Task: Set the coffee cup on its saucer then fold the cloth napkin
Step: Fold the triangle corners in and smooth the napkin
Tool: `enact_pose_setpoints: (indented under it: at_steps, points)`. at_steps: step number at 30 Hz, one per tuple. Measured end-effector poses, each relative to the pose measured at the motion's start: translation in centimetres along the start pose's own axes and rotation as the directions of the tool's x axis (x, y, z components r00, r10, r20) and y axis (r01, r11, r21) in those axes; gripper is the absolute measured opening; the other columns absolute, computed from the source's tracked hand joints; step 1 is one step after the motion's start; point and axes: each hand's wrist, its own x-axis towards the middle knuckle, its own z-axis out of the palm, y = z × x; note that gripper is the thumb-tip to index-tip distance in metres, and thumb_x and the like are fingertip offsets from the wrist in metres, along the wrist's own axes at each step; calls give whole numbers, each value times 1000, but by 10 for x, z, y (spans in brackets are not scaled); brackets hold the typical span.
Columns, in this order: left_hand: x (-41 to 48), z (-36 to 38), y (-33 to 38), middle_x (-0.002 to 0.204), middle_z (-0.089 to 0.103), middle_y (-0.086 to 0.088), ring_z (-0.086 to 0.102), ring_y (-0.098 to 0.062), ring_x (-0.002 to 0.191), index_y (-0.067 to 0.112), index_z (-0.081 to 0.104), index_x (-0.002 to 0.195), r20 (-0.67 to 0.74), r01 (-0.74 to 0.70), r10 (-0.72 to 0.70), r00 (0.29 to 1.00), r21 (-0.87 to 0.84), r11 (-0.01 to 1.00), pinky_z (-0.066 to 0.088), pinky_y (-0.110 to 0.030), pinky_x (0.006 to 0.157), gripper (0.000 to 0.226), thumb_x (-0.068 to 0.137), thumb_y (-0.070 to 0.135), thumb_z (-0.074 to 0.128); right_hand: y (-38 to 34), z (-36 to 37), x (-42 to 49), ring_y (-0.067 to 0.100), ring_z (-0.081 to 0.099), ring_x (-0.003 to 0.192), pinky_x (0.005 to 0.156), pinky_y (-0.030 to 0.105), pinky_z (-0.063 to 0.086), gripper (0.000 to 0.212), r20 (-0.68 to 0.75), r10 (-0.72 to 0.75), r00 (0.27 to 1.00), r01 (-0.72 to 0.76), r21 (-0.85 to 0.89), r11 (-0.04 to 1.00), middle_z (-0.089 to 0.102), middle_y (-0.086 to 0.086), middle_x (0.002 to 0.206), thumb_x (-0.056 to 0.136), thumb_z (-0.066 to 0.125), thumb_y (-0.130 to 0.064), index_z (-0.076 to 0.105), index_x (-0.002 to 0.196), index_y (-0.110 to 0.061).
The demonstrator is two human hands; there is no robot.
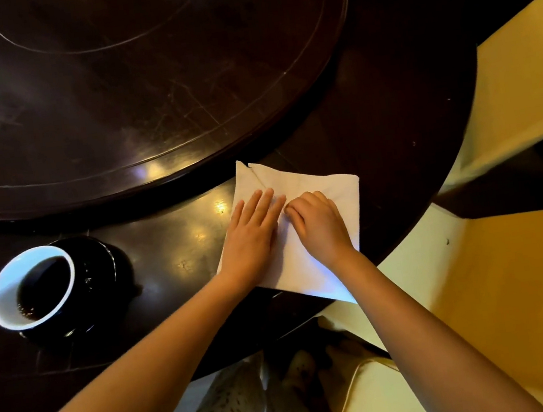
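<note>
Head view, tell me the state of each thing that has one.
Coffee cup: upright on its saucer, holding dark coffee.
Saucer: flat on table, under cup.
Cloth napkin: partly folded, flat on table.
Left hand: fingers straight, pressing napkin.
Right hand: fingers curled on napkin; grip unclear.

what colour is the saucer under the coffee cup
Black and glossy: the round black saucer under the white-lined coffee cup, clearest in the head view.

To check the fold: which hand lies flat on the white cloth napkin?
The left hand, its straight fingers flat on the white cloth napkin; the right hand beside it bends its fingers at the knuckles.
</note>
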Motion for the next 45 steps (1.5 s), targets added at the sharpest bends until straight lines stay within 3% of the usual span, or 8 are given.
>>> enact_pose_setpoints:
  at_steps: [4,8,19,23,28,32,39,45]
  points:
    - [28,4,-13,150,33,-3,16,-26,143,25,36,139,35,-103,101,994,38,994,2,-42,116,50,94,38,19,7,-10,-11,27,51,118,102,41,40,46,58,38,998,-45,117,992,61,9,125,97,24,-33,56,121,-11]
    - [29,8,-23,154,24,3,7,-17,144,30,26,142,51,-61,61,997,12,998,1,-41,118,49,95,40,15,19,-2,-60,22,-1,146,117,40,-3,65,330,-81,940,156,-207,966,9,4,158,94,4,-51,8,148,-16]
    - [31,12,-25,156,13,0,0,-15,144,25,13,146,96,-61,56,994,53,997,1,-43,119,58,92,43,4,44,-34,-152,12,15,144,115,32,14,53,326,-199,924,247,-111,963,23,-2,155,100,15,-40,23,146,-17]
    - [32,10,-27,157,10,0,-5,-13,142,25,9,146,126,-66,59,990,59,996,-4,-41,118,60,89,44,0,46,-49,-125,13,52,112,92,25,42,40,12,24,1000,-25,180,983,63,2,119,99,30,-31,58,119,-12]
    - [27,0,-24,154,22,-5,11,-22,144,21,26,143,93,-44,46,995,-13,999,2,-43,117,56,93,41,13,55,-60,-44,24,58,98,76,27,43,27,13,496,869,-470,336,816,61,13,112,96,44,-18,57,115,-5]
    - [-1,-21,-22,136,49,-15,43,-32,126,10,45,131,-116,334,-369,922,-243,911,34,-45,104,42,90,20,49,62,-67,9,34,56,105,85,33,46,39,81,551,831,-548,294,783,51,20,126,95,49,-21,47,129,-4]
    - [-45,-50,-32,97,53,-4,52,-15,77,10,49,114,413,747,-623,664,-375,548,40,-23,63,33,86,22,61,62,-70,35,29,49,81,71,31,38,15,269,448,853,-487,96,868,43,13,115,90,55,-20,54,96,-6]
    - [-43,-57,-32,75,56,-2,51,-11,62,10,59,92,621,766,-537,571,-169,620,40,-18,48,16,86,25,59,60,-85,29,27,49,76,66,35,40,14,375,454,809,-545,186,818,51,8,80,86,56,-17,49,85,-5]
